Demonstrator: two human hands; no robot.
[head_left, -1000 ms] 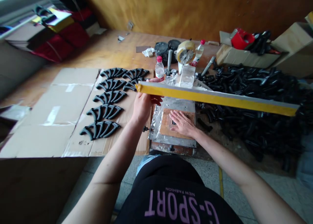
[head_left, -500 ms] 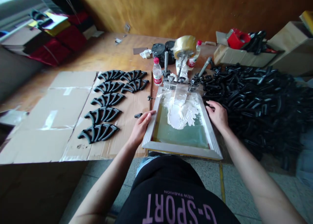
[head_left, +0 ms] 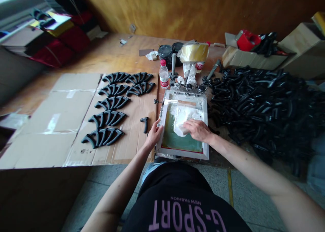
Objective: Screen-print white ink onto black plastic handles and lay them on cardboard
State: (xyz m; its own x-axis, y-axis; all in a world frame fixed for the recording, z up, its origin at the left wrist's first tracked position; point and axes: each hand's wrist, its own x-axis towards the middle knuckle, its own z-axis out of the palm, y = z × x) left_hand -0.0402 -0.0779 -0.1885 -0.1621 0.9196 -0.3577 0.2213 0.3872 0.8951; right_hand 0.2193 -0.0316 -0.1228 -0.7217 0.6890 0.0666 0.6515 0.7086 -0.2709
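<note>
A printing screen frame (head_left: 181, 154) lies flat in front of me, with green mesh and a blob of white ink (head_left: 180, 114) in its upper half. My left hand (head_left: 154, 135) grips the frame's left rim near the bottom corner. My right hand (head_left: 197, 130) rests on the mesh at the ink's lower edge, fingers curled over something hidden under them. A single black curved plastic piece (head_left: 145, 123) lies on the cardboard just left of the frame. Rows of the same black pieces (head_left: 109, 118) are laid out farther left.
A big pile of black plastic pieces (head_left: 261, 107) covers the floor to the right. Behind the frame stand a small bottle (head_left: 164, 78), black jars (head_left: 166, 52) and a roll of tape (head_left: 194, 52). Cardboard boxes (head_left: 251, 59) sit at the back right, flat cardboard (head_left: 63, 123) at the left.
The raised screen frame came down flat. My right hand left the board under it, went to the frame's right rim, then onto the ink. A black piece now lies left of the frame.
</note>
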